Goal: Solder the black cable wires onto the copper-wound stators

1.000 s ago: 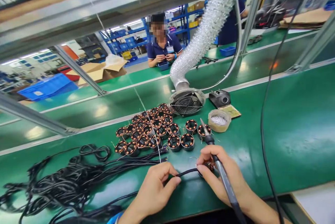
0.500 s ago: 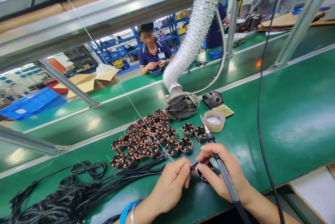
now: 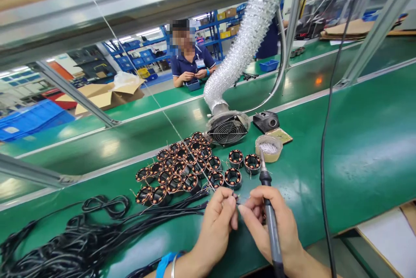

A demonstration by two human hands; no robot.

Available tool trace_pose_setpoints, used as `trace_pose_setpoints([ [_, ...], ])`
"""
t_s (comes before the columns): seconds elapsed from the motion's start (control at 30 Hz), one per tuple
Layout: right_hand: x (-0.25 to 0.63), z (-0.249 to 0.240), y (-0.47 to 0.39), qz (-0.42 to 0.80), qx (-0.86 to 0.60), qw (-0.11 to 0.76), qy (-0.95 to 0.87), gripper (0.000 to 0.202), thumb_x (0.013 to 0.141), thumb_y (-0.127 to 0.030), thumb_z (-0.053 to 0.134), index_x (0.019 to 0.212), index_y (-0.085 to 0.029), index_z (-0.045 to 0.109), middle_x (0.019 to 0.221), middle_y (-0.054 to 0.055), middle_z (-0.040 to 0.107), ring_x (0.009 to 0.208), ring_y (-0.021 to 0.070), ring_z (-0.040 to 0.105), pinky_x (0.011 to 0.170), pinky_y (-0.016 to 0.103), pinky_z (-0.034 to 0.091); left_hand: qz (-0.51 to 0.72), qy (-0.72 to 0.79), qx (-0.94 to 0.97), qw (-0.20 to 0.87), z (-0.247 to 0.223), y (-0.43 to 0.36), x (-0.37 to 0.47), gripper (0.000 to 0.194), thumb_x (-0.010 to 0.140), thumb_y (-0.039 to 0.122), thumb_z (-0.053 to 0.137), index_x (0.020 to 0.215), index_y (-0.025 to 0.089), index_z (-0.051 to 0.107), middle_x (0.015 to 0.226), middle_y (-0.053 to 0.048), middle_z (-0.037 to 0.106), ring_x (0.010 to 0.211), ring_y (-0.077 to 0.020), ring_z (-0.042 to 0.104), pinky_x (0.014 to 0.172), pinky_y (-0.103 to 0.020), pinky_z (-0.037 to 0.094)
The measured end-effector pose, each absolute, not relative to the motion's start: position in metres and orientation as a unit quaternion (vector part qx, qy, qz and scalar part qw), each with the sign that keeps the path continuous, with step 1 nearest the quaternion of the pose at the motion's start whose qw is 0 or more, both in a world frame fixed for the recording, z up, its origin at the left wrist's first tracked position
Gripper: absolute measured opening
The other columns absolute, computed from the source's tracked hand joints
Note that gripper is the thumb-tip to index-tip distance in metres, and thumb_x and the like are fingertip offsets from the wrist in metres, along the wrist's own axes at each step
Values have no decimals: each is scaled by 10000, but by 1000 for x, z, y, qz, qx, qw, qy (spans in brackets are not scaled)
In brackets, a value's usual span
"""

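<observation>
Pinched in my left hand (image 3: 218, 221) is the end of a black cable (image 3: 234, 195). My right hand (image 3: 287, 230) grips a soldering iron (image 3: 272, 221) whose tip points up and away, near the tub of shiny pellets (image 3: 268, 148). The right thumb and forefinger meet close to the cable end; whether they pinch it I cannot tell. Under the right fingers, the ring-shaped motor stator is mostly hidden. Several copper-wound stators (image 3: 233, 178) stand beyond the hands. A thin pale strand (image 3: 169, 119) runs down from above toward my left hand.
A bundle of black cables (image 3: 71, 239) lies at the left. Behind the stators sits a fan-grille extractor (image 3: 229, 129) with a silver flexible duct (image 3: 242, 39). A black iron stand (image 3: 265, 121) is beside it. The iron's cord (image 3: 323, 152) hangs at right. Across the bench, a co-worker (image 3: 191, 61) handles small parts.
The soldering iron has swung more upright, its tip shifting right toward the tub. My fingertips have moved slightly up and left, and the stator beneath them is now more covered. The camera view shifted slightly.
</observation>
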State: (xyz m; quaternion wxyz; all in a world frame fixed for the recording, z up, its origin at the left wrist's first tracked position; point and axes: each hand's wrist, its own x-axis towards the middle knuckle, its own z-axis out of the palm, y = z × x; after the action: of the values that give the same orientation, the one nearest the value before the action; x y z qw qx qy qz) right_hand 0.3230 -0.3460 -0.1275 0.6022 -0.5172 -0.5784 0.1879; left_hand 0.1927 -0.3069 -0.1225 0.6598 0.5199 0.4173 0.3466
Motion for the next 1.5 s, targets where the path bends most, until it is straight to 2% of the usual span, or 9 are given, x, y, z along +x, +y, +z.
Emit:
trace_pose_setpoints([
  [0.13, 326, -122, -353, 134, -498, 570, -640, 184, 866, -155, 582, 1011, -231, 499, 732, -13, 623, 555, 121, 590, 521, 218, 521, 300, 417, 541, 666, -114, -300, 185, 387, 891, 562, 552, 805, 201, 444, 663, 65, 370, 587, -100, 305, 545, -218, 285],
  [0.3, 346, -99, -340, 121, -413, 539, -724, 304, 851, -112, 588, 1125, -211, 502, 985, 62, 660, 856, 191, 638, 788, 330, 553, 225, 402, 682, 568, -105, -299, 175, 284, 955, 432, 483, 817, 186, 516, 769, 10, 502, 740, -148, 432, 702, -259, 378],
  [0.47, 358, -92, -322, 149, -347, 430, -820, 183, 960, -130, 451, 1074, -214, 567, 800, 26, 615, 716, 167, 552, 653, 286, 479, 193, 387, 721, 541, -100, -304, 175, 243, 985, 367, 421, 902, 182, 556, 909, -32, 599, 837, -178, 503, 777, -288, 412],
  [0.6, 370, -93, -315, 213, -372, 377, -821, 185, 980, -149, 438, 1120, -204, 546, 938, 48, 648, 789, 160, 571, 707, 284, 481, 162, 408, 733, 519, -99, -302, 174, 234, 981, 348, 426, 826, 188, 499, 766, 19, 503, 707, -145, 422, 659, -265, 362],
  [0.73, 378, -90, -311, 250, -345, 352, -833, 229, 955, -102, 440, 1131, -206, 542, 959, 41, 642, 839, 154, 573, 745, 270, 491, 166, 402, 723, 537, -101, -296, 174, 206, 966, 340, 452, 847, 183, 513, 775, 23, 496, 718, -139, 424, 667, -263, 347],
  [1.0, 377, -95, -301, 232, -296, 354, -856, 278, 926, -58, 441, 1143, -190, 554, 975, 47, 675, 820, 147, 581, 762, 275, 520, 209, 376, 610, 666, -109, -288, 177, 307, 880, 439, 553, 736, 172, 507, 658, 37, 440, 591, -109, 382, 569, -240, 317],
  [1.17, 377, -96, -305, 184, -329, 413, -829, 304, 912, -48, 461, 1161, -189, 564, 905, 35, 674, 781, 148, 599, 706, 263, 538, 254, 416, 576, 656, -114, -283, 179, 244, 803, 360, 571, 662, 174, 502, 601, 52, 406, 572, -104, 322, 549, -234, 265],
  [1.37, 393, -87, -335, 184, -433, 449, -760, 550, 936, -98, 500, 1447, -279, 404, 933, 11, 698, 794, 153, 661, 729, 279, 553, 248, 481, 580, 609, -117, -282, 182, 187, 770, 332, 525, 655, 184, 513, 588, 54, 404, 558, -111, 327, 544, -236, 270],
  [1.5, 397, -83, -350, 186, -474, 469, -722, 406, 901, -138, 519, 1286, -246, 589, 862, 42, 660, 723, 167, 630, 600, 279, 524, 245, 488, 586, 599, -120, -281, 184, 186, 778, 330, 509, 663, 185, 523, 585, 53, 407, 556, -111, 331, 543, -235, 274],
])
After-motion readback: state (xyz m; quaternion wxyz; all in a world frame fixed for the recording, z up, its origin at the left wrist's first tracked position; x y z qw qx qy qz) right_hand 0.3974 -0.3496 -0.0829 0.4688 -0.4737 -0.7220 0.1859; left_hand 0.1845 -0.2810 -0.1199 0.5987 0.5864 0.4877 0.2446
